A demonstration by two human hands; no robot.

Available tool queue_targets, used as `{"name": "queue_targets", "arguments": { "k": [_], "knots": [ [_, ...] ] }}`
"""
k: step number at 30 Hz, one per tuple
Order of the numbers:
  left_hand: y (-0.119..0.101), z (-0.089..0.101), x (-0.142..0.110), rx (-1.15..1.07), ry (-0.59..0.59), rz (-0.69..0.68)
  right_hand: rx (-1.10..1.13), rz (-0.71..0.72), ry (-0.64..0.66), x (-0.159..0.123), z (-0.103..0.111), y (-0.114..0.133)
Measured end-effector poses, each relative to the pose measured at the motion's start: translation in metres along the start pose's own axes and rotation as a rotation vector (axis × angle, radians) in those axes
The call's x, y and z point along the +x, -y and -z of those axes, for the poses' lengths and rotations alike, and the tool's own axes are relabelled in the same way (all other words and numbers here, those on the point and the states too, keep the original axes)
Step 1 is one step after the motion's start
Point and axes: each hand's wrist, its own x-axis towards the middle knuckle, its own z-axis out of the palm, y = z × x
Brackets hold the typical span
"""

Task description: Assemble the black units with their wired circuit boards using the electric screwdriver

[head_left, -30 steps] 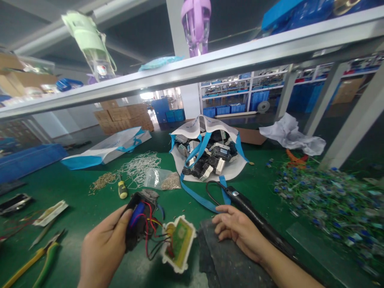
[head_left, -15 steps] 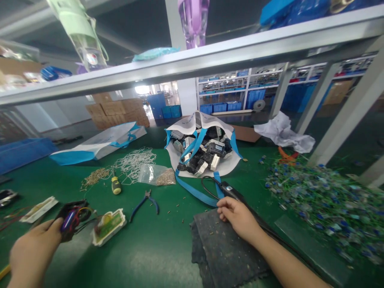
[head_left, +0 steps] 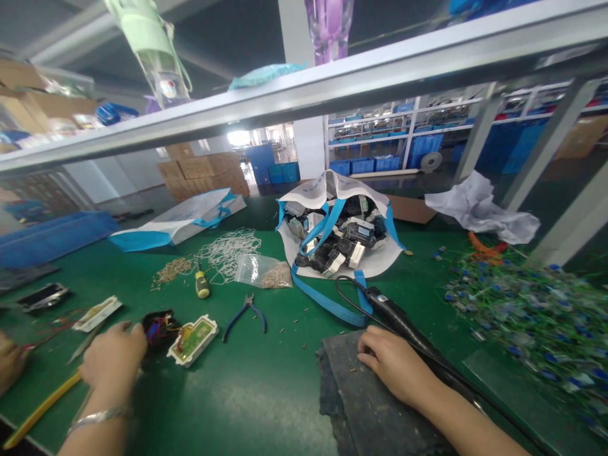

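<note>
My left hand (head_left: 114, 354) is curled at the left edge of a black housing (head_left: 159, 329) full of coloured wires, gripping it with thumb and fingers, partly hidden. Right of the housing lies a white casing with a green circuit board (head_left: 194, 342), joined by wires. My right hand (head_left: 392, 361) rests closed on a folded dark cloth (head_left: 380, 411); its fingertips are tucked under, and whatever they hold is hidden. Just beyond lies a black corded tool (head_left: 392, 310). Blue-handled pliers (head_left: 247, 313) lie spread between my hands.
A white bag (head_left: 380, 266) full of black-and-white devices stands at the back. A screwdriver (head_left: 202, 286), small-parts bag (head_left: 273, 275) and white wire pile (head_left: 230, 250) lie left of it. Green-wired parts (head_left: 536, 329) fill the right. Another person's hand (head_left: 9, 361) shows far left. A shelf (head_left: 304, 88) crosses above.
The view has swung left. My left hand and the black housing have shifted right, nearer the circuit-board casing. My right hand has lowered onto the cloth. Another person's hand has appeared far left.
</note>
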Motion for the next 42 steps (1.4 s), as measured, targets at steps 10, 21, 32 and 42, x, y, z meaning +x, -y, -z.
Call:
{"name": "queue_targets", "arguments": {
  "k": [10,21,32,42],
  "knots": [
    [-0.127,-0.022,-0.082,-0.085,0.36,-0.666,-0.126,0.039,0.02,0.001,-0.002,0.002],
    [-0.137,-0.041,-0.089,-0.052,0.36,-0.672,-0.122,0.036,0.028,0.002,-0.003,0.0],
    [-0.162,-0.034,-0.135,-0.133,0.509,-0.863,-0.134,0.02,0.039,0.002,-0.002,0.002],
    [-0.173,-0.025,-0.136,-0.302,0.65,-0.849,-0.126,0.022,0.042,0.002,-0.002,0.001]
  ]
}}
